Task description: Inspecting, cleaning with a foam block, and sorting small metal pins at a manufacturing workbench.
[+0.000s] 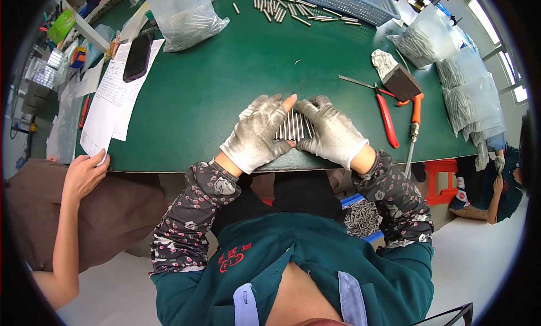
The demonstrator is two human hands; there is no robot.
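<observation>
A row of shiny metal pins point(292, 126) lies side by side on the green table close to its front edge. My left hand point(258, 129), in a worn grey-white glove with bare fingertips, presses on the row's left side. From the right, my right hand point(331, 128), gloved alike, closes on the other side of the row. The thumbs come near each other at the front of the pins and the fingers meet the far ends. Parts of the outer pins are hidden under both hands.
Loose pins point(282, 9) lie at the back by a blue basket point(355, 4). Bags of pins point(420, 39) line the right side. Red-handled pliers point(386, 117), an orange-handled tool point(416, 115) and a dark block point(401, 83) lie nearer. A person's hand point(84, 174) touches papers point(107, 109) at left.
</observation>
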